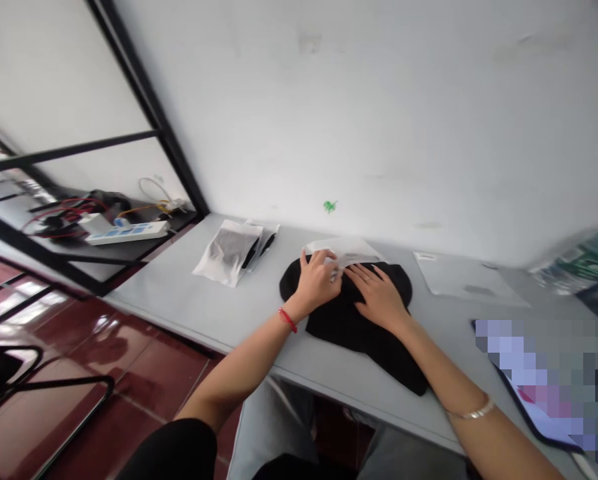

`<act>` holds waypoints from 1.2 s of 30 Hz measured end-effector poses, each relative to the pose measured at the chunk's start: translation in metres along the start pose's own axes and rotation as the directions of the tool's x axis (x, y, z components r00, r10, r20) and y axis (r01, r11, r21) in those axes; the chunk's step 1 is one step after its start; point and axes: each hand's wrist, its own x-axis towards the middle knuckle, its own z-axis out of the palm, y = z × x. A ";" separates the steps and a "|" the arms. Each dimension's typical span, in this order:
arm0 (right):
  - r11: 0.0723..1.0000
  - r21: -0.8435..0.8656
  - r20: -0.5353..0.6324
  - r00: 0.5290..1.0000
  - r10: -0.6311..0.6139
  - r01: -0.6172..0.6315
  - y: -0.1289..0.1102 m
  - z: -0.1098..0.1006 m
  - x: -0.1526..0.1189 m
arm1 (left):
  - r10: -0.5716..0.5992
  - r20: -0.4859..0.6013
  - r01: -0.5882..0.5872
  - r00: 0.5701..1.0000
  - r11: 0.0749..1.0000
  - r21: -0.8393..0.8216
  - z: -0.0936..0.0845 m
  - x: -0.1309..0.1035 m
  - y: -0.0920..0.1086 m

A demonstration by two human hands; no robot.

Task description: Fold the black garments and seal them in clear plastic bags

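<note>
A black piece of folded cloth (346, 331), its exact kind unclear, lies on the table in front of me. Behind it, partly under its far edge, is a frosted plastic bag (361, 249). My left hand (320, 279) is above the cloth's left part, fingers curled in a pinch, with a whitish bit of the plastic at the fingertips. Pressed flat on the cloth, my right hand (379, 297) has its fingers stretched toward the bag. A narrow part of the cloth trails toward the table's front edge, under my right forearm.
Filled plastic bags (229, 250) with dark contents lie on the left of the grey table (179, 287). A flat clear bag (461, 277) is to the right. Farther right are a blurred-out screen (533, 380) and a green-printed package (583, 260). A power strip (129, 232) sits on the left shelf.
</note>
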 end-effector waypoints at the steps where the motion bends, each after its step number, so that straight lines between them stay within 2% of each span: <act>1: 0.999 -0.013 -0.002 0.999 -0.047 0.047 0.003 0.001 -0.002 | -0.030 0.001 0.030 1.000 1.000 0.001 0.001 0.001 0.002; 3: 0.993 -0.039 -0.025 0.993 -0.114 0.113 0.010 0.006 -0.006 | -0.074 0.018 0.074 0.997 0.997 0.015 0.005 0.006 0.007; 6: 0.978 -0.081 -0.056 0.979 -0.198 0.194 0.018 0.015 -0.009 | 0.005 0.128 -0.010 0.992 0.999 0.045 0.012 0.023 0.018; 9: 0.969 -0.135 -0.070 0.974 -0.217 0.207 0.022 0.021 -0.011 | 0.007 0.364 -0.031 0.931 0.998 0.059 0.018 0.043 0.028; 11: 0.972 -0.150 -0.092 0.977 -0.194 0.179 0.022 0.021 -0.014 | -0.037 0.437 -0.001 0.899 0.996 0.086 0.021 0.052 0.032; 14: 0.986 -0.154 -0.142 0.986 -0.084 0.062 0.021 0.014 -0.021 | -0.062 0.422 0.007 0.904 0.991 0.131 0.027 0.055 0.033; 17: 0.984 -0.151 -0.144 0.987 0.073 -0.094 0.021 0.007 -0.027 | 0.005 0.387 -0.054 0.922 0.992 0.116 0.033 0.049 0.028; 19: 0.984 -0.135 -0.126 0.987 0.099 -0.116 0.023 0.006 -0.029 | 0.047 0.372 -0.078 0.927 0.994 0.070 0.036 0.045 0.024; 22: 0.993 -0.109 -0.133 0.991 0.033 -0.048 0.027 0.007 -0.030 | 0.065 0.325 -0.061 0.943 0.998 -0.024 0.040 0.042 0.024; 27: 0.994 -0.065 -0.211 0.973 -0.096 0.084 0.027 0.007 -0.028 | 0.091 0.260 -0.043 0.961 0.982 -0.185 0.038 0.042 0.026; 36: 0.978 -0.081 -0.247 0.946 -0.208 0.194 0.020 0.007 -0.016 | 0.055 0.275 -0.037 0.960 0.997 -0.074 0.035 0.055 0.017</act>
